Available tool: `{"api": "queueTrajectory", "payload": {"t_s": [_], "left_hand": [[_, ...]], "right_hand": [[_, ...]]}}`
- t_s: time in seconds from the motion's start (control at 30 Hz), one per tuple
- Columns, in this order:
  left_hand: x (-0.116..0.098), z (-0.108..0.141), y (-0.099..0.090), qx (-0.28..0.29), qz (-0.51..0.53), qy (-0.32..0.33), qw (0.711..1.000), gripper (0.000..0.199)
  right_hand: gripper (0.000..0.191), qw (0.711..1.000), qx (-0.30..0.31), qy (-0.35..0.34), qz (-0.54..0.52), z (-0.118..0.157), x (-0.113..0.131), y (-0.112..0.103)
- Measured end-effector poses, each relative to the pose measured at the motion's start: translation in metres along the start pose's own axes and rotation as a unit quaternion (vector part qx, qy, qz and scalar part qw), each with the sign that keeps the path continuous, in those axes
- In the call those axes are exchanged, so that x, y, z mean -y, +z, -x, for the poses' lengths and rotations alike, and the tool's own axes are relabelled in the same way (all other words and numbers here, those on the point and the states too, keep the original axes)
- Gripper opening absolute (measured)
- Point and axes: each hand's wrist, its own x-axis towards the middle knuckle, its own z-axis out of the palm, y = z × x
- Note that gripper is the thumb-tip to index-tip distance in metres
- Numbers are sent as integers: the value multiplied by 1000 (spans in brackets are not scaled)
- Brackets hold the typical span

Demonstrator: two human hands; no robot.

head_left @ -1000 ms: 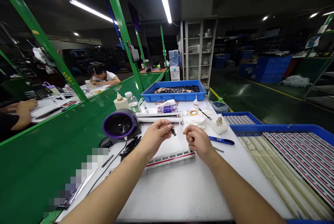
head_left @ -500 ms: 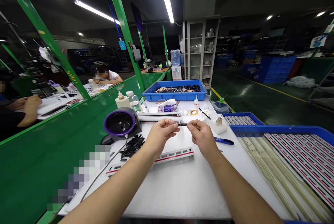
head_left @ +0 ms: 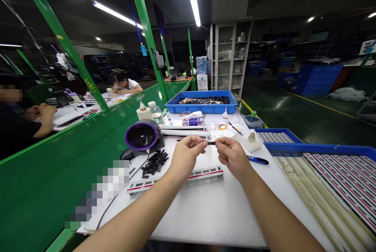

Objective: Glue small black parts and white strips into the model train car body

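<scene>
Between my two hands, above the white table [head_left: 223,213], a small black strip [head_left: 211,143] is pinched by its ends. My left hand [head_left: 189,152] grips one end between thumb and forefinger, and my right hand [head_left: 231,154] grips the other. Below them lies a white model train car side [head_left: 205,172] with a red stripe and window openings, partly hidden by my left forearm. Left of my left hand is a loose pile of black pieces [head_left: 155,162]. A blue marker-like tool [head_left: 257,160] lies just right of my right hand.
A round black device with a purple rim [head_left: 141,136] stands left, its cable trailing down the table. Behind are bottles [head_left: 156,114], tape [head_left: 222,126] and a blue tray [head_left: 202,108] of black parts. Striped train parts fill a blue bin [head_left: 340,147] at right. Co-workers sit beyond the green partition [head_left: 73,150].
The view has shifted slightly, so the scene sits a little further right. Both hands still hold the black strip; my fingers have closed in nearer along it.
</scene>
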Motion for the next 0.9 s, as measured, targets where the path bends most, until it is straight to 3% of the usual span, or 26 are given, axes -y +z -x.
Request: {"api": "queueTrajectory", "payload": {"t_s": [0.17, 0.23, 0.3, 0.37, 0.43, 0.5, 0.53, 0.57, 0.63, 0.7, 0.73, 0.83, 0.9], "left_hand": [[-5, 15, 12, 155, 152, -100, 971, 34], [-4, 15, 16, 177, 165, -112, 964, 37], [-1, 12, 18, 117, 146, -92, 978, 36], [6, 7, 21, 14, 122, -53, 991, 33], [14, 2, 25, -68, 110, -16, 991, 31], [23, 0, 30, -103, 113, 0, 988, 30], [26, 0, 32, -111, 116, 1, 987, 31], [28, 1, 34, -111, 122, -2, 986, 32], [29, 4, 34, -88, 140, -24, 986, 36], [26, 9, 31, -31, 159, -63, 985, 40], [23, 11, 28, 8, 166, -85, 982, 43], [14, 16, 20, 141, 180, -130, 965, 48], [11, 14, 16, 160, 169, -128, 964, 47]], "right_hand": [[22, 982, 133, 74, -111, 4, 3, -13], [24, 981, 151, 73, -102, 6, 4, -15], [23, 995, 91, 15, -41, 8, 4, -11], [20, 989, -27, -86, 113, 11, 2, -2], [16, 925, -128, -188, 305, 16, -2, 8], [15, 854, -169, -247, 427, 19, -5, 15], [15, 840, -178, -255, 444, 19, -6, 15], [17, 845, -183, -248, 436, 19, -7, 14], [21, 901, -165, -187, 355, 16, -4, 7], [27, 969, -91, -92, 210, 13, 2, -1], [28, 988, -39, -44, 140, 13, 5, -5], [31, 996, 75, 34, 28, 15, 13, -10], [31, 996, 77, 20, 48, 16, 14, -9]]}}
